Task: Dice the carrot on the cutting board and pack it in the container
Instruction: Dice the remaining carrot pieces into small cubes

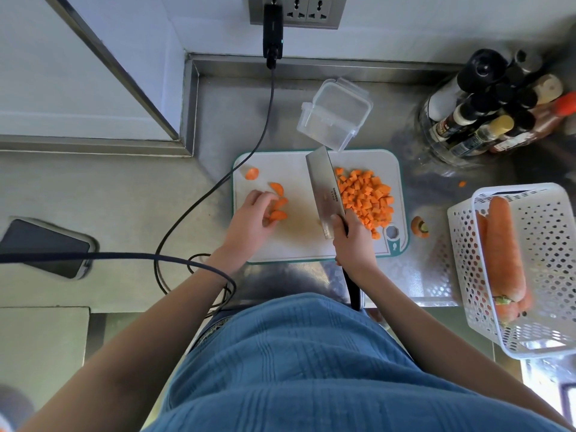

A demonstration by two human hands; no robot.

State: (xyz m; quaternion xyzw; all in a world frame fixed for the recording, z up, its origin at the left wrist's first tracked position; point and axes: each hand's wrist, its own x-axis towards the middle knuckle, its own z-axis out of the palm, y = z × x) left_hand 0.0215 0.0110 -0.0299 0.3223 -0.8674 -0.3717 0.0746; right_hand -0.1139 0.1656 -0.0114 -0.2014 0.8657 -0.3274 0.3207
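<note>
A white cutting board (293, 241) with a teal rim lies on the steel counter. A heap of diced carrot (367, 198) covers its right side. Several carrot slices (278, 204) lie on its left side, one slice (252, 173) apart near the far left corner. My left hand (252, 213) rests on the slices, fingertips touching them. My right hand (353, 241) is shut on the handle of a cleaver (325, 191), whose blade stands between the slices and the dice. A clear plastic container (335, 115) stands empty just beyond the board.
A white perforated basket (548, 275) with whole carrots stands at the right. A carrot top (419, 226) and a small bit (462, 183) lie on the counter. Bottles (492, 110) crowd the far right. A black cable (218, 179) runs left of the board; a phone (46, 247) lies far left.
</note>
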